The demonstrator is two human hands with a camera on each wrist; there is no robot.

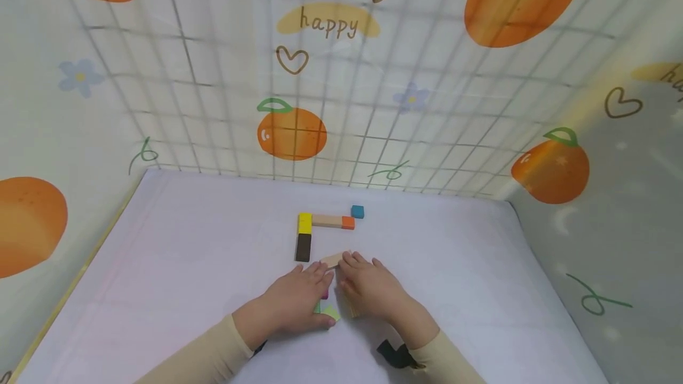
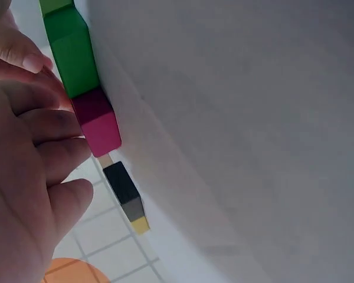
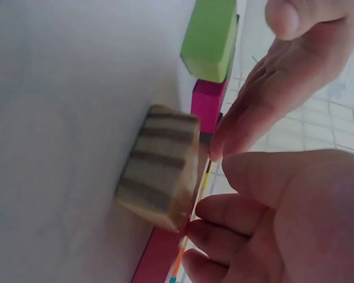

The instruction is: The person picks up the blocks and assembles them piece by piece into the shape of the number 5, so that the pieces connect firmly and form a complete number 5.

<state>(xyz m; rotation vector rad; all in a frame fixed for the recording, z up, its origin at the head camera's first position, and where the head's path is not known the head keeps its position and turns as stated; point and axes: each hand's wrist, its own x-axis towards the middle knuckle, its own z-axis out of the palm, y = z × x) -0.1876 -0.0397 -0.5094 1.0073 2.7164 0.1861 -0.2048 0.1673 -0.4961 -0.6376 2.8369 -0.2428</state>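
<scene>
My left hand [image 1: 290, 298] lies palm down with its fingers extended beside a green block [image 2: 75, 59] and a magenta block [image 2: 99, 127], both partly covered in the head view. Near its thumb is a light green block [image 1: 331, 313]. My right hand [image 1: 376, 290] is spread beside a striped wooden block [image 3: 159, 162] and a red block [image 3: 159, 253], its fingers relaxed. Between the fingertips of both hands lies a slanted plain wooden block [image 1: 332, 261]; exact contact is hard to tell. Neither hand visibly grips anything.
Beyond the hands, a dark block [image 1: 303, 248] and a yellow block [image 1: 305, 223] form a line. A plain wooden block [image 1: 326, 221] and an orange block [image 1: 348, 223] extend rightward from it, with a blue block [image 1: 357, 212] behind. A printed curtain surrounds the white table [image 1: 453, 265].
</scene>
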